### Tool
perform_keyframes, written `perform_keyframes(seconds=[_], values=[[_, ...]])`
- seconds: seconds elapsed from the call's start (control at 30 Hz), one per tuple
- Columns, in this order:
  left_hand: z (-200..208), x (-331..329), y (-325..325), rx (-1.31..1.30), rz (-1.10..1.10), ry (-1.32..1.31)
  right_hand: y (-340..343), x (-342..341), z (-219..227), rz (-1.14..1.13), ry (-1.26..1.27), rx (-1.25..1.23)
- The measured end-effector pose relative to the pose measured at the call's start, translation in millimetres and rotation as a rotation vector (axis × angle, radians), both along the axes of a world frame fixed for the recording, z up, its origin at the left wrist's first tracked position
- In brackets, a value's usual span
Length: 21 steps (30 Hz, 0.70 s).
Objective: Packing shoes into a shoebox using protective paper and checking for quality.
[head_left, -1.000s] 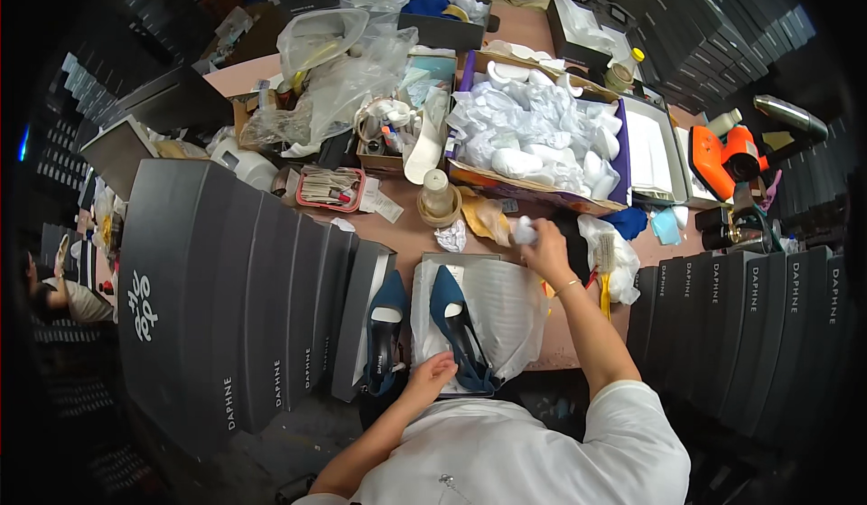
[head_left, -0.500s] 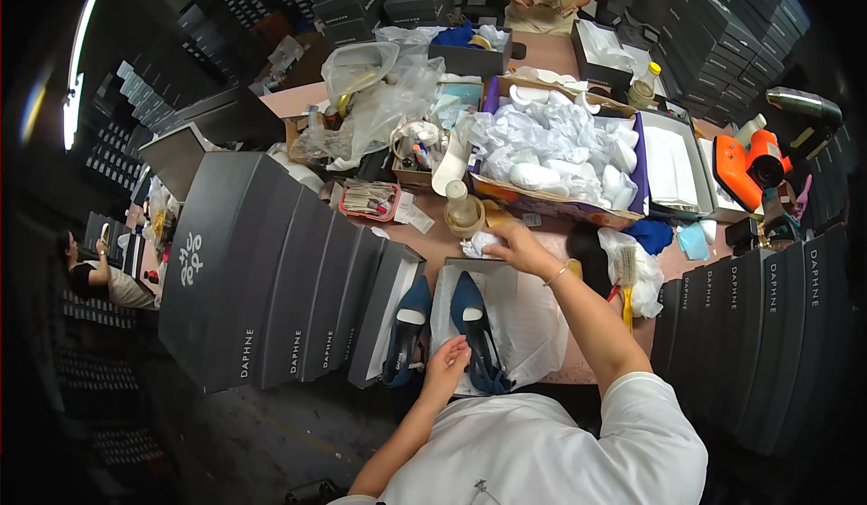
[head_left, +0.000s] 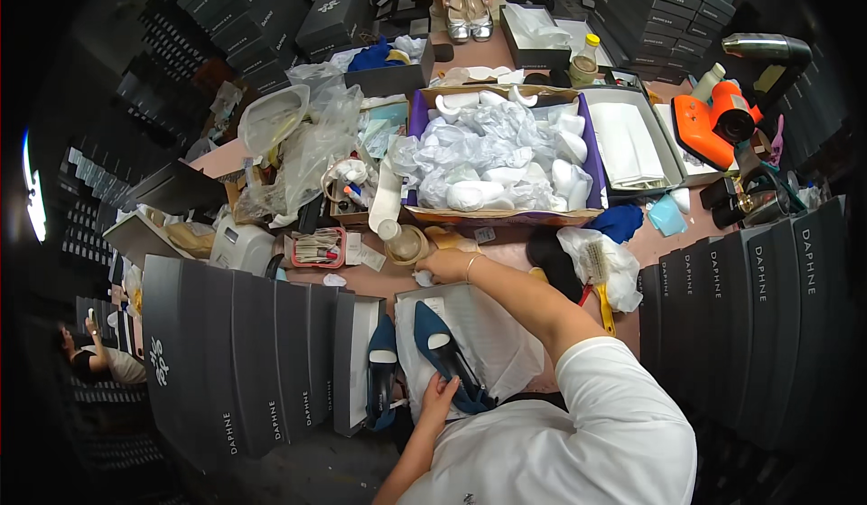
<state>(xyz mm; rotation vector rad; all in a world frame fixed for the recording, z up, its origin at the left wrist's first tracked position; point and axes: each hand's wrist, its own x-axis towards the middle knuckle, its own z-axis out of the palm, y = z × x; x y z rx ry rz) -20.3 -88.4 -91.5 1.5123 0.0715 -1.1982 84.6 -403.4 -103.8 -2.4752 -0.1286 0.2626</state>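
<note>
Two blue pointed slingback shoes with white pads inside lie in front of me. The left shoe [head_left: 381,369] rests in a narrow grey box [head_left: 355,342]; the right shoe [head_left: 440,347] lies aslant on white wrapping paper [head_left: 506,347]. My left hand [head_left: 438,398] has its fingers closed on the inner side of the right shoe, near its strap. Further off, my right hand [head_left: 449,266] pinches a small white wad [head_left: 423,278], mostly covered by the fingers. Just beyond it stands a clear-topped bottle [head_left: 390,230] in a tan round holder [head_left: 408,247].
Dark shoe boxes stand in rows at left [head_left: 253,351] and right [head_left: 745,315]. A purple-edged carton [head_left: 596,166] holds crumpled paper. A yellow-handled brush [head_left: 601,279] lies on white plastic. Across the table, a person holds silver shoes [head_left: 470,13].
My left hand has closed on the right shoe, which now lies more aslant. My right hand keeps the white wad beside the bottle. The view has shifted; the person opposite now holds silver shoes.
</note>
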Motion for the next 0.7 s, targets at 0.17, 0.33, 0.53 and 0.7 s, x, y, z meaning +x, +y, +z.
perform_keyframes(seconds=[0.17,0.33,0.53,0.7], values=[[-0.2,1.7,-6.3,0.021,-0.028,-0.03,2.7,3.3,-7.2,0.033,-0.003,-0.198],[-2.8,3.6,-2.3,0.046,-0.085,-0.074,-20.5,-23.6,22.8,-0.109,0.005,-0.155],[-11.3,-7.8,9.0,0.158,-0.098,-0.397,-79.2,-130.6,130.4,-0.712,-0.47,-0.004],[35.4,-1.2,-16.9,0.244,-0.248,-0.778,-140.9,-166.5,125.1,-0.883,-0.607,-0.645]])
